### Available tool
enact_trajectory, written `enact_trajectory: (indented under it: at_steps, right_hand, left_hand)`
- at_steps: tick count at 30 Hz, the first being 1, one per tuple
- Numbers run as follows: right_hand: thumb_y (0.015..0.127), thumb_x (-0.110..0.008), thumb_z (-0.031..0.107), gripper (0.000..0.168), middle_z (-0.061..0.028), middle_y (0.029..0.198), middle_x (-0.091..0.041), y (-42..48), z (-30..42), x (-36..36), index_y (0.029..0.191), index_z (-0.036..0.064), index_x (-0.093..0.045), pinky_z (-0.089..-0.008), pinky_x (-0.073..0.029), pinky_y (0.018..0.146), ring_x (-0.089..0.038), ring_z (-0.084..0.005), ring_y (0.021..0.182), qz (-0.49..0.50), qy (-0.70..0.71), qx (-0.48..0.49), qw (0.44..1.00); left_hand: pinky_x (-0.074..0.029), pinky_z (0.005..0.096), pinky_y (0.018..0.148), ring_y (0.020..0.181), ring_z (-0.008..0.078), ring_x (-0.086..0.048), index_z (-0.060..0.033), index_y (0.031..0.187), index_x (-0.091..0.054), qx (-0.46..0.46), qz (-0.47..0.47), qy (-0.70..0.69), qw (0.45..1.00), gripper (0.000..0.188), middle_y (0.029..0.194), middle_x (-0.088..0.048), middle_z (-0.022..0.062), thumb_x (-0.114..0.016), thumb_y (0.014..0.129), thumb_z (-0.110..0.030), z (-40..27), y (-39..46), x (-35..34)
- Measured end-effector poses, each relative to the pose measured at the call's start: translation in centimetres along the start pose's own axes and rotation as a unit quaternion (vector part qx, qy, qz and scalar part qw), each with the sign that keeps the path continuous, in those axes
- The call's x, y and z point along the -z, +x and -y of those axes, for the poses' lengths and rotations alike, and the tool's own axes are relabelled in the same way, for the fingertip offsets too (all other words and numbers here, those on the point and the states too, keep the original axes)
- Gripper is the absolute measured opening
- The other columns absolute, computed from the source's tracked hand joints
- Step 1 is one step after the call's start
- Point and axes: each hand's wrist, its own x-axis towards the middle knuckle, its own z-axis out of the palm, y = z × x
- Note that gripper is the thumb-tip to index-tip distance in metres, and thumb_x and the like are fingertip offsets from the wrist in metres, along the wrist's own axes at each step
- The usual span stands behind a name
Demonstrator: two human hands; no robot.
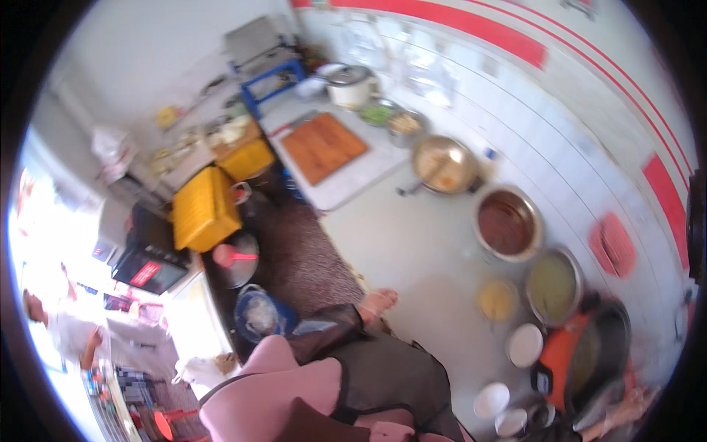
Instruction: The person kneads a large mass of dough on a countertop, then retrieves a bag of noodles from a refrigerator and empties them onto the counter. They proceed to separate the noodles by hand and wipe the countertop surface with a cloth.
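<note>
My left hand [379,303] is at the near edge of the pale worktop [409,243], loosely curled, with nothing seen in it. At the lower right, my right hand [629,410] is beside the rim of an orange electric pan [560,353] with a dark inside. A greyish, shiny object [601,406] lies against that hand; blur hides whether the fingers grip it. Close to the pan are white bowls [491,400], a steel pot of greenish liquid [554,287], a bowl of yellow contents [497,299] and a pot of dark red sauce [505,224].
Further along stand a metal wok [444,164], a rice cooker [350,88] and a wooden cutting board [324,148]. Yellow crates [204,210] and a blue bucket [262,315] are to the left. A person in white [77,331] is at the far left. A tiled wall borders the worktop.
</note>
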Motion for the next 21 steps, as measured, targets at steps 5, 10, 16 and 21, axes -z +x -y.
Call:
enact_trajectory:
  at_steps: [5,10,16,21]
  right_hand:
    - [0.075,-0.057,0.035,0.05,-0.0204,0.118,-0.052,-2.6,16.4,-9.9,0.116,0.006,-0.056,-0.0543,-0.037,0.091,-0.05,-0.0358,0.108,0.161,0.168,0.058,0.971]
    - [0.077,-0.058,0.044,0.054,-0.0202,0.115,-0.054,-8.3,32.6,-18.8,0.116,0.006,-0.056,-0.0579,-0.037,0.088,-0.053,-0.0354,0.105,0.335,0.269,0.122,0.894]
    - [0.087,-0.054,0.013,0.019,-0.0127,0.095,-0.057,-16.5,53.6,-27.6,0.103,0.003,-0.058,-0.0329,-0.044,0.079,-0.056,-0.0225,0.085,0.461,0.413,0.066,0.783]
    - [0.092,-0.05,0.019,0.019,-0.0067,0.082,-0.055,-15.6,64.6,-34.7,0.097,0.002,-0.056,-0.0304,-0.043,0.074,-0.052,-0.0171,0.077,0.48,0.356,0.235,0.767]
  left_hand:
    - [-0.047,0.0242,0.066,0.069,0.0092,-0.055,-0.0022,0.092,-0.062,-0.134,-0.017,0.071,0.988,0.028,0.075,-0.061,0.0014,-0.056,0.084,-0.029,-0.3,-2.6,7.1]
    - [-0.046,0.0252,0.069,0.076,0.0096,-0.055,-0.0043,0.098,-0.062,-0.012,-0.149,-0.024,0.989,0.025,0.084,-0.061,0.0034,-0.051,0.091,-0.026,-4.2,-3.2,16.7]
    - [-0.045,0.025,0.074,0.085,0.0104,-0.054,-0.0019,0.107,-0.059,-0.15,-0.228,-0.092,0.958,0.026,0.096,-0.061,0.003,-0.047,0.092,-0.019,-4.9,-4.5,33.9]
    - [-0.046,0.026,0.075,0.087,0.0128,-0.056,-0.0008,0.107,-0.058,-0.182,-0.307,-0.29,0.888,0.026,0.098,-0.061,0.0051,-0.047,0.093,-0.019,-5.4,-5.2,39.5]
